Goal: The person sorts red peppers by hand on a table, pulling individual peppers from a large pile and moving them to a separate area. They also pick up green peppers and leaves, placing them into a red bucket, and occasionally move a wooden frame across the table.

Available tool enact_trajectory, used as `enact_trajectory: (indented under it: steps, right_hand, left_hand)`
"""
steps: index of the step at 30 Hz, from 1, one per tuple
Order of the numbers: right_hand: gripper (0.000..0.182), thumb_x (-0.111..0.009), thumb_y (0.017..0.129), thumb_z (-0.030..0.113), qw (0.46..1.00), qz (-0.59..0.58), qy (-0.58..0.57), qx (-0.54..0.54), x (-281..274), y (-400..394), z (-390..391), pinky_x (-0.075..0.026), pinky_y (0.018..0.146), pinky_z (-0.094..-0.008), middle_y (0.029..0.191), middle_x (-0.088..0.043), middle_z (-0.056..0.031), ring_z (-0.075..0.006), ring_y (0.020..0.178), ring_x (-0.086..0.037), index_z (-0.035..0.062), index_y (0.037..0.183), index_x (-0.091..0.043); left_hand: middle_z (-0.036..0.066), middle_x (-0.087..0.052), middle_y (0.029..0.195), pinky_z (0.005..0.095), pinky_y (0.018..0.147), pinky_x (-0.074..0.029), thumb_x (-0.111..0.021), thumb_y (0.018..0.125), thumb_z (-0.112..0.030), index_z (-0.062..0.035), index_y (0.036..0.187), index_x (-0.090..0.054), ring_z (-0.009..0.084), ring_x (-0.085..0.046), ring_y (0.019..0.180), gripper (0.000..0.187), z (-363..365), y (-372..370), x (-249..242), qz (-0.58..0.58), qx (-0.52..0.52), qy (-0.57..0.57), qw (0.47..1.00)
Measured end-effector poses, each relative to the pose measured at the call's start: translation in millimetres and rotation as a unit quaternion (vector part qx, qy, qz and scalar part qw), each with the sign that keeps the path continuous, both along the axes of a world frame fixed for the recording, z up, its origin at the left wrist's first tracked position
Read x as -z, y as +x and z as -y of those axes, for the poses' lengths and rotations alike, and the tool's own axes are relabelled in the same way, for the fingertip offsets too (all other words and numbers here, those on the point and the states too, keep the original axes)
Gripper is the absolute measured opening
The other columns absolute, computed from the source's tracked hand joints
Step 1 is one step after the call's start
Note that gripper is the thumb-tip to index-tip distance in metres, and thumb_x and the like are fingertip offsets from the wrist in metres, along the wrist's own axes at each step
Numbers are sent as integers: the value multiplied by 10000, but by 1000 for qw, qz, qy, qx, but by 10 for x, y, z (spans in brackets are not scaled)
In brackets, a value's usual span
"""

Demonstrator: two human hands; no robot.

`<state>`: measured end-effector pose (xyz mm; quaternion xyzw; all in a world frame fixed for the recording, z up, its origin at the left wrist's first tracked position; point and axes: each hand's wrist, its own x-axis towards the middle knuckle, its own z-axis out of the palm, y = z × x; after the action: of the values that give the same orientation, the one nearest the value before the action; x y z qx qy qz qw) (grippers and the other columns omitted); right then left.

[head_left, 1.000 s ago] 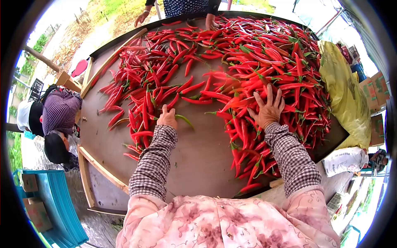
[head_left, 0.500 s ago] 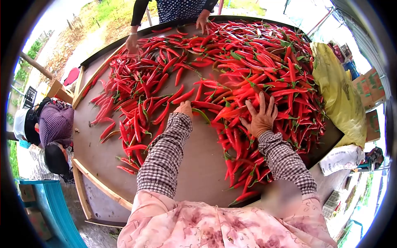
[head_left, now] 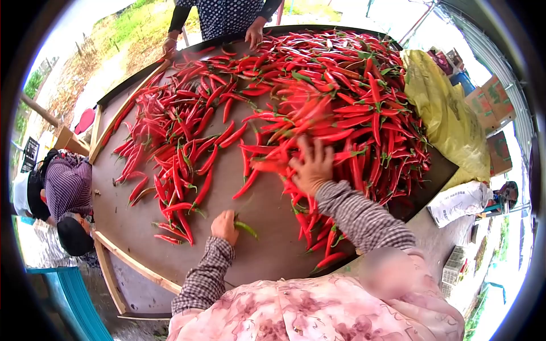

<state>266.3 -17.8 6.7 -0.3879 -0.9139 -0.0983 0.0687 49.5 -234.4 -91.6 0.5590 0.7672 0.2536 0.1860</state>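
A green chili pepper (head_left: 247,229) sticks out from the closed fingers of my left hand (head_left: 225,227), low over the brown tabletop (head_left: 259,238). My right hand (head_left: 313,169) lies on the near left side of the large heap of red chili peppers (head_left: 364,113), its fingers spread and slightly blurred. Some peppers just beyond its fingertips are smeared by motion. To the left, a looser spread of red chili peppers (head_left: 182,159) covers part of the table.
Across the table a person in a dotted garment (head_left: 224,17) has both hands at the far rim. Another person in a striped top (head_left: 68,184) is at the left. Wooden strips (head_left: 136,261) edge the table's left side. A yellow sack (head_left: 446,119) borders the heap on the right.
My left hand has drawn back toward me with the green chili pepper. My right hand has shifted left across the heap. The far person's left-side hand has moved to the table's edge.
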Motion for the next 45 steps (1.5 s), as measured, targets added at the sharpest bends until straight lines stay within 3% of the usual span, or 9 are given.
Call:
enact_trajectory:
  steps: [8, 13, 18, 23, 27, 39, 41, 43, 45]
  right_hand:
    - [345, -577, 734, 232, 967, -74, -206, -133, 74, -739, 710, -168, 993, -645, 1395, -329, -153, -483, 1272, -237, 211, 1077, -605]
    - [356, -667, 687, 114, 884, -267, -247, -293, -126, -515, 581, -347, 1012, -463, 1276, -457, -131, -356, 1215, -408, 147, 1040, -627]
    - [543, -700, 722, 315, 979, -190, -60, 45, -371, 137, -298, -367, 975, -441, 1181, -521, -172, -344, 1144, -457, 61, 1163, -511]
    - [855, -619, 739, 584, 937, 84, -218, 261, -275, 50, -445, -228, 1028, -604, 1467, -130, -124, -352, 1314, -210, 233, 1421, -241]
    - [830, -638, 699, 551, 947, 120, -250, 162, -245, -239, -221, -224, 1008, -624, 1490, -100, -136, -407, 1297, -264, 387, 1403, -231]
    - [724, -617, 721, 162, 887, -134, -440, -46, 466, -1554, 347, -222, 1076, -527, 1501, -94, -146, -414, 1333, -215, 348, 1365, -346]
    - [779, -636, 692, 114, 750, -222, -564, -264, 385, -1507, 184, -246, 1095, -392, 1464, -241, -136, -329, 1340, -251, 243, 1393, -324]
    - [571, -615, 654, 52, 824, -195, -438, -303, -69, -1336, -131, -401, 976, -357, 1213, -528, -165, -300, 1155, -491, 113, 1218, -548]
    - [303, -592, 681, 91, 971, -21, -214, -109, -256, -1231, -679, -458, 865, -364, 1053, -588, -150, -313, 1021, -553, 92, 978, -654]
  left_hand:
    - [90, -552, 842, 407, 745, -416, -633, 592, -51, -95, 866, -528, 310, -531, 856, 297, 138, -11, 80, -99, 82, 55, 990]
    - [82, -551, 837, 403, 739, -412, -645, 587, -49, -109, 851, -528, 306, -531, 854, 295, 135, -11, 94, -94, 82, 54, 991]
    - [72, -548, 827, 402, 734, -407, -645, 608, -50, -103, 841, -524, 293, -529, 851, 267, 127, 33, -22, -89, 73, 58, 992]
    - [70, -547, 822, 398, 735, -407, -651, 604, -57, -100, 841, -526, 287, -530, 848, 271, 95, 34, -14, -95, 72, 55, 991]
    - [70, -548, 827, 399, 734, -406, -659, 604, -79, -97, 842, -530, 283, -532, 847, 271, 92, 51, -15, -102, 75, 29, 992]
    - [114, -557, 916, 412, 806, -405, -620, 602, -56, -81, 931, -531, 323, -519, 936, 342, 147, 14, 149, -100, 55, -22, 993]
    - [108, -558, 962, 409, 833, -400, -612, 620, -68, -79, 989, -543, 312, -509, 973, 375, 155, -7, 194, -83, 58, -54, 993]
    - [102, -551, 1021, 405, 863, -392, -617, 624, -81, -79, 1061, -543, 298, -494, 1011, 443, 172, -5, 144, -66, 49, -64, 995]
    - [100, -540, 1060, 396, 891, -383, -630, 608, -83, -75, 1074, -557, 286, -480, 1040, 472, 160, -4, 149, -59, 45, -77, 994]
